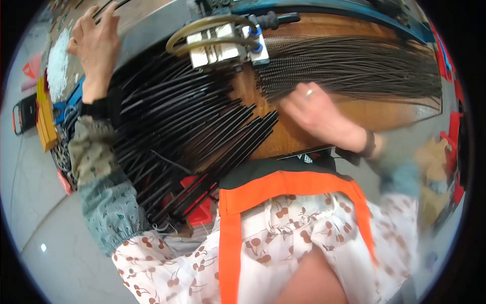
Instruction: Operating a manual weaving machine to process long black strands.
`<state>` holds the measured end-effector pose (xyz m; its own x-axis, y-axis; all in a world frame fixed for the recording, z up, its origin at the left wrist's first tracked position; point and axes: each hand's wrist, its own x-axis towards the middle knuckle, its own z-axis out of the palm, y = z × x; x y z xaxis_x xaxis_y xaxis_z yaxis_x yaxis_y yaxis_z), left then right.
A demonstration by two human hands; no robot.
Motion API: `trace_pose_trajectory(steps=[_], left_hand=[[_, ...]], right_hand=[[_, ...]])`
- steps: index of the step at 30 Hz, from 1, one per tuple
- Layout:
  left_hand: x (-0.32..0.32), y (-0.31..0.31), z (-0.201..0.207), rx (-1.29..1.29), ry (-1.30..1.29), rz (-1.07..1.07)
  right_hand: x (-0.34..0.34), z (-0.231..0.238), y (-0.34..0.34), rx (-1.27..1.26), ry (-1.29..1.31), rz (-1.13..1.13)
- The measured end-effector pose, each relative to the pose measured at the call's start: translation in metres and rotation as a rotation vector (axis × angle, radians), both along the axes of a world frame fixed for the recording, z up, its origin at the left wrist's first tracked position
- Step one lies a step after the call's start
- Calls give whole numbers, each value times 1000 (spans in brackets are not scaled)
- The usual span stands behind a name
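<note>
My left hand [98, 43] is raised at the upper left, its fingers closed around a slim black tube [121, 4] that runs out of the picture at the top. Below and right of that hand, many black tubes [167, 109] lie in a loose pile. My right hand [311, 111], wearing a ring, is at the near left edge of a bundle of thin dark ridged strands [354, 66]. Its fingertips are pinched together; what lies between them is too small to make out.
A metal clamp-like device [215, 48] with a yellowish hose and blue fittings stands at the top centre of the wooden table [288, 137]. A blue metal bar [344, 11] crosses behind the strands. White small pieces [59, 66] and a yellow case [45, 119] are at the left.
</note>
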<state>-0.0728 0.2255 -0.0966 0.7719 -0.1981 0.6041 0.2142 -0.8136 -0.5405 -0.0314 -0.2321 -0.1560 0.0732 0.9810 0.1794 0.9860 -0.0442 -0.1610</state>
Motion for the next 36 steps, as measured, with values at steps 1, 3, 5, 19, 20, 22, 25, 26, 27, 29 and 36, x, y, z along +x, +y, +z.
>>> trace_pose_trajectory(steps=[1, 3, 5, 19, 20, 22, 25, 26, 27, 29, 36], left_hand=[[-21, -36, 12, -169, 164, 19], [-72, -128, 27, -314, 385, 30], [-124, -203, 19, -485, 604, 83], [-197, -248, -56, -813, 455, 123], [-197, -246, -56, -809, 451, 130], [-197, -243, -54, -1007, 458, 1], [-187, -250, -32, -1089, 523, -78], [-182, -253, -28, -1083, 509, -97], [-179, -253, -23, -1075, 508, -101], [-169, -256, -14, -1067, 545, -80], [-132, -250, 46, -957, 944, -22]], right_hand=[[1, -1, 0, 3, 9, 26], [0, -1, 2, 69, 89, -30], [4, 1, 5, 74, 114, -45], [-18, 37, 39, -155, 655, -214], [-18, 37, 39, -152, 653, -206], [-18, 35, 39, -167, 787, -254], [-12, 31, 35, -142, 920, -293], [-10, 27, 29, -135, 916, -294], [-9, 20, 23, -80, 997, -322], [-7, 15, 17, -9, 1069, -372], [14, -4, -5, 433, 338, 96]])
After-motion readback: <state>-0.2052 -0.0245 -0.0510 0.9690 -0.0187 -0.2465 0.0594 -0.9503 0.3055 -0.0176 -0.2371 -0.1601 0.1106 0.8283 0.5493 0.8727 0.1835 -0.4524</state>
